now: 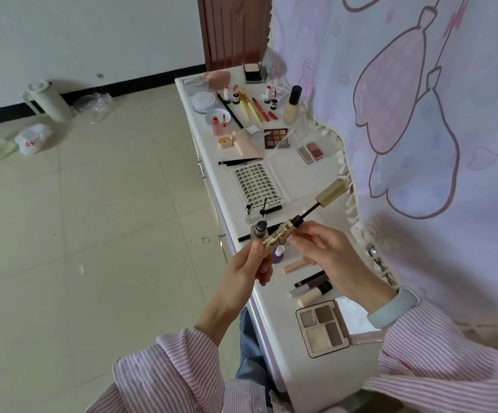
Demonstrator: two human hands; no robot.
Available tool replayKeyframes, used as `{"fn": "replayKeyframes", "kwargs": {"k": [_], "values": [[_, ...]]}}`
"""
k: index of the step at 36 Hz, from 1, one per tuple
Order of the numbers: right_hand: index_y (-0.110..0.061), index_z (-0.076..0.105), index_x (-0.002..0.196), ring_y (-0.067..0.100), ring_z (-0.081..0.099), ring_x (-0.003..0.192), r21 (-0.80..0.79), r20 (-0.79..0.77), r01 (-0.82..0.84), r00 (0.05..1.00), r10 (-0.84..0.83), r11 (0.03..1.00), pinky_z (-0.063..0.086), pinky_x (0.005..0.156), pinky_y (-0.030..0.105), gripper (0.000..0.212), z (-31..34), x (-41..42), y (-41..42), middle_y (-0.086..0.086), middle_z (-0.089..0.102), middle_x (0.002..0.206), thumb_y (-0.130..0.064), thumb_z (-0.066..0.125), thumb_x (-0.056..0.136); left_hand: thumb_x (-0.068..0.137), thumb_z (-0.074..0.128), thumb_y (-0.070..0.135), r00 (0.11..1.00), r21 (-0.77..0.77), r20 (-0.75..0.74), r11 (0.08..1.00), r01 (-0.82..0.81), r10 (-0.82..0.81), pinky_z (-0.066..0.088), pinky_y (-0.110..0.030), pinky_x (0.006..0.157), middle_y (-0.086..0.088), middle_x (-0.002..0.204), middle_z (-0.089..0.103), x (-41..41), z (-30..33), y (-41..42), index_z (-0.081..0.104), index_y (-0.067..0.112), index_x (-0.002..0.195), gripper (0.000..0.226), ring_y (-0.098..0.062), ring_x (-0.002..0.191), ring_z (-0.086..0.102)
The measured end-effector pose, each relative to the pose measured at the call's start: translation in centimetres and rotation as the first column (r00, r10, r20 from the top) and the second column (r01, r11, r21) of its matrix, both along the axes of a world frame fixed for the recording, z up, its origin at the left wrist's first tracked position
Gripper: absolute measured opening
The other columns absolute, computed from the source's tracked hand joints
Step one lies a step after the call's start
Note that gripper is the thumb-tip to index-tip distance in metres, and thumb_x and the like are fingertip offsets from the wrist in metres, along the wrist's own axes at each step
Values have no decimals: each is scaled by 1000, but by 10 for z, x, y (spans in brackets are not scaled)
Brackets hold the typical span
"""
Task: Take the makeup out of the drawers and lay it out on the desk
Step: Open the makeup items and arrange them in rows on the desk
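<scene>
— Mascara tube [274, 236], where's it at?
— L hand [249, 265] clamped round it, held up over the desk [277, 350] edge, tilted. Wand & gold cap [332, 192] stick out of its upper end, not seated.
— R hand [325, 248]?
— Fingertips curled in at the tube's neck; looks like a pinch on it, can't tell for sure.
— Rest of the makeup?
— Out on the desk: grey eyeshadow palette [320, 327] nearest, lash tray [255, 184] mid, foundation bottle [292, 105] upright at far end.
</scene>
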State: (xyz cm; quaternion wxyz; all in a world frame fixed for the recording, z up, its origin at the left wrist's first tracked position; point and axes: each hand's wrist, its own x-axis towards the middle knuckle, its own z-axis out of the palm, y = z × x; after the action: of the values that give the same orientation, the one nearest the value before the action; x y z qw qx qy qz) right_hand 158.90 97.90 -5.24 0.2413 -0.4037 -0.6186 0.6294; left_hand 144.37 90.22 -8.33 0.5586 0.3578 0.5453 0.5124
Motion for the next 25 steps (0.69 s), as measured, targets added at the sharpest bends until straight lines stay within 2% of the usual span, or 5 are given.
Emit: {"fn": "replayKeyframes", "kwargs": {"k": [7,10,13,17,25], "values": [[-13,67,90,14,45,60,39,-50,175,984,-173,984,39,56,21,14,0,-1,11,1,54,66,-26,61,86,99,32,35,984,40,-168,998,-55,61,40,-12,64,1,81,55,11,0,17,58,19,93,31,-4,69,50],[-17,62,81,7,51,56,217,0,304,950,-311,928,43,58,17,12,-1,5,26,2,59,67,-17,56,91,98,42,22,890,74,-362,960,-269,277,42,-7,65,0,101,58,5,-8,26,55,20,106,15,-2,82,55],[-18,58,83,-2,59,65,369,116,367,894,-434,854,45,61,12,11,-16,12,50,-4,64,77,-13,54,92,93,51,20,784,44,-511,922,-386,352,44,-13,74,0,113,53,-8,-27,28,48,18,121,28,-4,93,53],[-8,59,107,22,64,91,429,257,389,813,-523,815,55,78,42,19,-51,22,84,10,66,103,-18,53,92,90,57,19,731,-111,-663,944,-311,163,36,-36,104,-6,137,39,-22,-58,28,36,12,138,53,-21,125,40],[-4,61,106,24,63,95,371,361,406,766,-532,835,53,82,47,23,-100,13,120,14,66,106,-19,53,91,84,62,43,673,-358,-704,931,-63,-225,12,-38,116,0,157,3,-29,-106,30,2,15,149,93,-19,144,1]]}}
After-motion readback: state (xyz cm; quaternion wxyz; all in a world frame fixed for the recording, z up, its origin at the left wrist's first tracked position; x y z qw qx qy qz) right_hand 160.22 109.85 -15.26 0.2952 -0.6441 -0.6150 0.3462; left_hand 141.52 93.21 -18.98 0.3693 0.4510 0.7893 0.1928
